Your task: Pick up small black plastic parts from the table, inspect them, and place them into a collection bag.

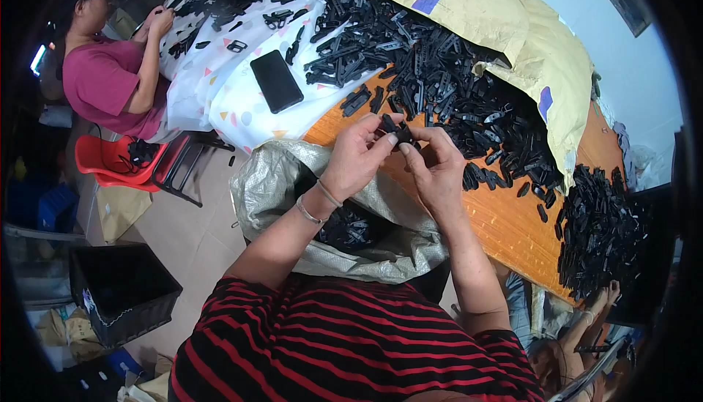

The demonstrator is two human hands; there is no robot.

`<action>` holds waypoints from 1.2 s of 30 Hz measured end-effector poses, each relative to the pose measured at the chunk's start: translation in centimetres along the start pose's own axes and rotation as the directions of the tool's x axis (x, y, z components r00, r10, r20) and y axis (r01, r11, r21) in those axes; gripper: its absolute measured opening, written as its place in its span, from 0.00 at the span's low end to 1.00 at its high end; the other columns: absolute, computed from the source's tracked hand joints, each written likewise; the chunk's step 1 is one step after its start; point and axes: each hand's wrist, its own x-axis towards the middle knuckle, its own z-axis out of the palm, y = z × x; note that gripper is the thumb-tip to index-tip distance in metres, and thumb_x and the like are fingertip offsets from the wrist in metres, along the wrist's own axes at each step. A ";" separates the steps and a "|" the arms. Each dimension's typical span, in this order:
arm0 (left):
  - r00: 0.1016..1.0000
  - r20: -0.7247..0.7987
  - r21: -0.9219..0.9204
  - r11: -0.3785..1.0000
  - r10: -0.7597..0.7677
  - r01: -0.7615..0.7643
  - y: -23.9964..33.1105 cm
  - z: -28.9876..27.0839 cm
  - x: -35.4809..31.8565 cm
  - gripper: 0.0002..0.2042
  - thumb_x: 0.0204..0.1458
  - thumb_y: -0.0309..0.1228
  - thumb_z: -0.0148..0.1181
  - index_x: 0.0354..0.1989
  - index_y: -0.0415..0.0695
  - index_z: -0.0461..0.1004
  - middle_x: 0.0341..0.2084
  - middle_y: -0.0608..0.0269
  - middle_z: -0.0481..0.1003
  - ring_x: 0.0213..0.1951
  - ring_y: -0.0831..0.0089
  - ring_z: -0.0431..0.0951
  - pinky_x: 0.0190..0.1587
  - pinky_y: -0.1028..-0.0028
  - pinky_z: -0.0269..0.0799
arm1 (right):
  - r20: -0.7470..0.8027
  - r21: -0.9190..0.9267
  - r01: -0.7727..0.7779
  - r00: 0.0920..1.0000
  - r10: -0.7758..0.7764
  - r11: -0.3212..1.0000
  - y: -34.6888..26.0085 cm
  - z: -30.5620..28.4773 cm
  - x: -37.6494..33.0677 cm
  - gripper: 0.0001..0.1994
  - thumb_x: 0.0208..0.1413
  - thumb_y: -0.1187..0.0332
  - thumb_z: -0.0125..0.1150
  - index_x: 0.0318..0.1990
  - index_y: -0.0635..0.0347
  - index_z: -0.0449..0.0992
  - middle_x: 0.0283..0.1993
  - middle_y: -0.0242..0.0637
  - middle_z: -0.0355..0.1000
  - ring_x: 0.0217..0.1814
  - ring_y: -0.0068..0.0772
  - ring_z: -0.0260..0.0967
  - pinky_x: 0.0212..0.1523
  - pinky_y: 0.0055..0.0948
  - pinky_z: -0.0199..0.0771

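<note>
Small black plastic parts [398,129] are pinched between my two hands, above the table's edge and the mouth of an open sack. My left hand [357,154] is closed on them from the left with thumb and fingers. From the other side, my right hand [438,171] grips them between thumb and fingertips. Whether it is one piece or several I cannot tell, as the fingers cover much of it. Below my wrists, the pale woven sack [269,182] holds more black parts [353,228]. Just past my hands lies a big heap of similar long black parts [425,61].
A black phone [276,81] lies on the white patterned sheet [242,102]. Large paper sacks [469,6] stand behind the heap on the wooden table [505,230]. A person in pink [110,76] works at left, near a red chair [110,164]; another person's hand [606,296] reaches in at right.
</note>
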 end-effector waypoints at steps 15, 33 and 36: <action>0.936 -0.060 0.490 0.827 0.348 -0.277 2.0 1.4 -2.2 0.17 0.52 0.23 0.61 0.51 0.35 0.72 0.39 0.59 0.72 0.40 0.72 0.77 0.44 0.76 0.72 | 0.000 -0.027 0.095 0.995 -0.095 0.995 -0.5 0.7 -0.3 0.12 0.47 0.77 0.67 0.41 0.62 0.76 0.41 0.34 0.71 0.33 0.23 0.72 0.30 0.19 0.75; 0.927 0.096 0.577 0.739 0.363 -0.349 2.6 0.1 -4.6 0.10 0.49 0.23 0.62 0.40 0.36 0.75 0.32 0.56 0.73 0.36 0.65 0.76 0.39 0.72 0.70 | 0.094 0.229 -0.165 0.985 0.147 0.959 0.8 2.9 -3.6 0.15 0.45 0.73 0.73 0.37 0.62 0.71 0.28 0.24 0.67 0.29 0.13 0.65 0.30 0.16 0.68; 0.944 0.075 0.634 0.715 0.321 -0.293 2.0 -1.5 -5.9 0.06 0.49 0.22 0.60 0.36 0.36 0.75 0.30 0.57 0.73 0.33 0.68 0.75 0.37 0.74 0.69 | 0.158 0.223 -0.203 0.973 0.170 0.953 -0.6 3.5 -4.7 0.17 0.45 0.69 0.74 0.38 0.63 0.71 0.26 0.28 0.68 0.27 0.17 0.67 0.29 0.20 0.68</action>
